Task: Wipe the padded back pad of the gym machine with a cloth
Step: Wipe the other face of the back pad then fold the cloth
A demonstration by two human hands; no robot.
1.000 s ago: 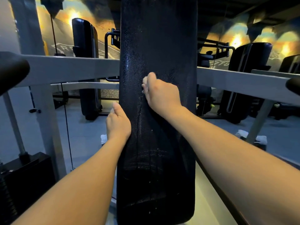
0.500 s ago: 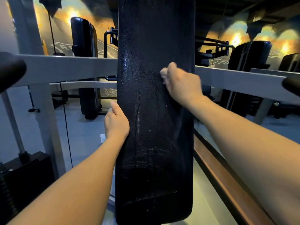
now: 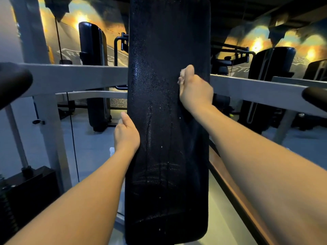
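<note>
The tall black padded back pad [image 3: 164, 156] stands upright in the middle of the view, its surface speckled with wet streaks. My left hand [image 3: 126, 137] grips the pad's left edge at mid-height, fingers wrapped behind it. My right hand [image 3: 194, 91] is closed and pressed against the pad near its right edge, higher up. A dark cloth [image 3: 186, 115] shows as a fold hanging just below that hand; most of it is hidden under the palm and hard to tell from the pad.
Grey frame beams [image 3: 76, 76] [image 3: 256, 91] run left and right behind the pad, each ending in a black handle [image 3: 12, 82] [image 3: 316, 99]. A weight stack [image 3: 26, 191] sits lower left. Other black machines [image 3: 93, 68] [image 3: 270, 76] stand behind. A wooden ledge [image 3: 235, 197] runs along the lower right.
My right hand has slid across the pad from its middle to the right edge and slightly upward. My left hand has stayed on the left edge.
</note>
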